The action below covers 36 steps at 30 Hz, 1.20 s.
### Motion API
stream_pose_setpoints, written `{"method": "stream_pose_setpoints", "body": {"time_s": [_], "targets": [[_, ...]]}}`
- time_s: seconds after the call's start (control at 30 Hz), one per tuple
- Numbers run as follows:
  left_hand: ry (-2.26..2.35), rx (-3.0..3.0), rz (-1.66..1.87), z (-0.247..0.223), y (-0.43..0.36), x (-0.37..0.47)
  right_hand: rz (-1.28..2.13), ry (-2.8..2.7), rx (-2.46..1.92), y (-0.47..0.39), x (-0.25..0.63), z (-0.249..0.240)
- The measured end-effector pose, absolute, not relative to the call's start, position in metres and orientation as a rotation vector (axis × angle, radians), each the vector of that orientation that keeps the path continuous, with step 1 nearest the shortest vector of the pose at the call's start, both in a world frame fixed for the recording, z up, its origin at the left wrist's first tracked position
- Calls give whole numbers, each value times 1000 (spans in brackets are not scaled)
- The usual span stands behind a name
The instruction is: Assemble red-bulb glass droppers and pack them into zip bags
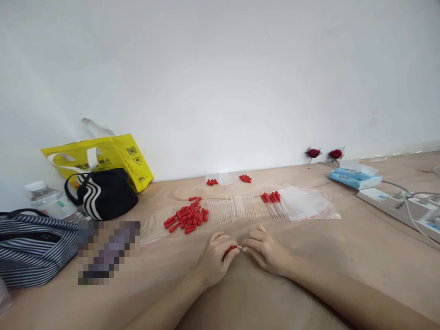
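Note:
My left hand [220, 257] is closed on a red rubber bulb [231, 250] near the table's front. Close on its right, my right hand [263, 250] pinches a thin clear tube whose end meets the bulb; most of the tube is hidden by the fingers. Beyond my left hand lies a pile of red bulbs [189, 217] on a clear bag. A row of clear tubes [232, 209] lies behind both hands. To the right of that row, several tubes with red bulbs on them [275, 204] rest beside flat plastic bags [304, 204].
Bags with red bulbs [225, 178] lie by the wall. At left are a yellow bag [134, 160], a black cap [110, 192], a bottle [51, 201] and a striped bag [37, 247]. Tissues [355, 176], a power strip [398, 208] and two dark red roses [313, 153] are at right.

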<state>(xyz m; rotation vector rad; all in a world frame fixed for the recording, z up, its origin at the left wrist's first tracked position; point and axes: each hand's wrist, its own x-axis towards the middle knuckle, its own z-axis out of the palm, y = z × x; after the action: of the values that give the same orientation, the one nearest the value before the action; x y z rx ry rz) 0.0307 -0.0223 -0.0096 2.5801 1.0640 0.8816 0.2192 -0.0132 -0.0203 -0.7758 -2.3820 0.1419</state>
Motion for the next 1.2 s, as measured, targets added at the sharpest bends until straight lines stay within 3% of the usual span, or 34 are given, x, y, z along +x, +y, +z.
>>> {"method": "stream_pose_setpoints", "body": {"time_s": [0.23,0.43,0.6,1.0,1.2], "targets": [[1252,2586,950,-11,-11,12,130,-2362,-980,-2,230,-8],[1425,2535,733,-15,-9,-2,89,-1718,-1641,53,269,-10],[1465,2497,651,-13,-9,-1,23,-1678,-1924,74,281,-20],[1427,2515,701,-13,-9,0,-81,-1823,-1974,72,274,-20],[1410,2547,741,-14,-10,1,65,-1975,-2014,71,242,-7]]}}
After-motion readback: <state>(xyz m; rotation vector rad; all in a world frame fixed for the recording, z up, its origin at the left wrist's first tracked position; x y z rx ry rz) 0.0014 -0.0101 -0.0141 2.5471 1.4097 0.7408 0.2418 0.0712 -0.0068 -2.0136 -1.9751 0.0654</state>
